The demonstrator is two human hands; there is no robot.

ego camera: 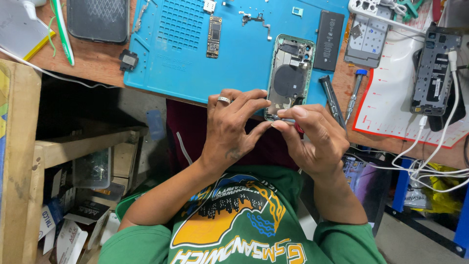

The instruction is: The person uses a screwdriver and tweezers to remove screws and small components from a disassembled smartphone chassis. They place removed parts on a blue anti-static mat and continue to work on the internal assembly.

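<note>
Opened phone chassis (289,76) lies on the blue work mat (234,54), lower end over the near mat edge. Left hand (233,128), ring on one finger, curls over that lower end; whether it grips the frame cannot be told. Right hand (312,139) pinches a small red-handled tool (293,123) between thumb and forefinger, tip at the chassis bottom. Both hands hide the lower edge of the phone.

Surroundings: black battery (329,40) just right of the chassis, logic board (213,36) to its left, dark screwdriver (332,100) and blue-capped driver (353,93) beside the right hand. A second phone (432,71) with white cable (439,142) sits well apart, far right.
</note>
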